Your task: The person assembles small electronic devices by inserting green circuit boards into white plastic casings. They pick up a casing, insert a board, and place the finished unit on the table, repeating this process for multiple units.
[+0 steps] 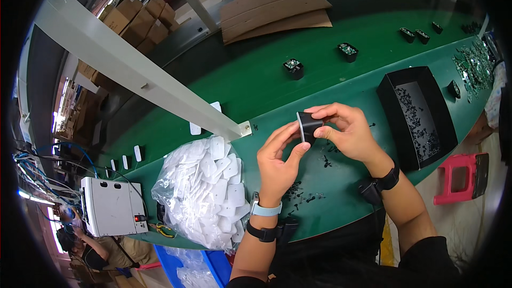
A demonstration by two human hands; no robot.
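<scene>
Both hands, left hand (277, 154) & right hand (346, 130), grip small black part (308, 126).

Bag of plastic pieces (205, 194) left of both hands; screw tray (392, 93) right; small housings (293, 68) far on table (256, 74).

Factory assembly line. Long green conveyor belt (266, 69) carrying small black units (294, 68) spaced along it. Black tray (392, 93) of tiny screws, clear bag (205, 192) of white plastic parts, grey control box (112, 205) with cabling. Stacked cartons (140, 21) and flat cardboard (274, 8) behind; possibly another worker at far right edge, unclear.
</scene>
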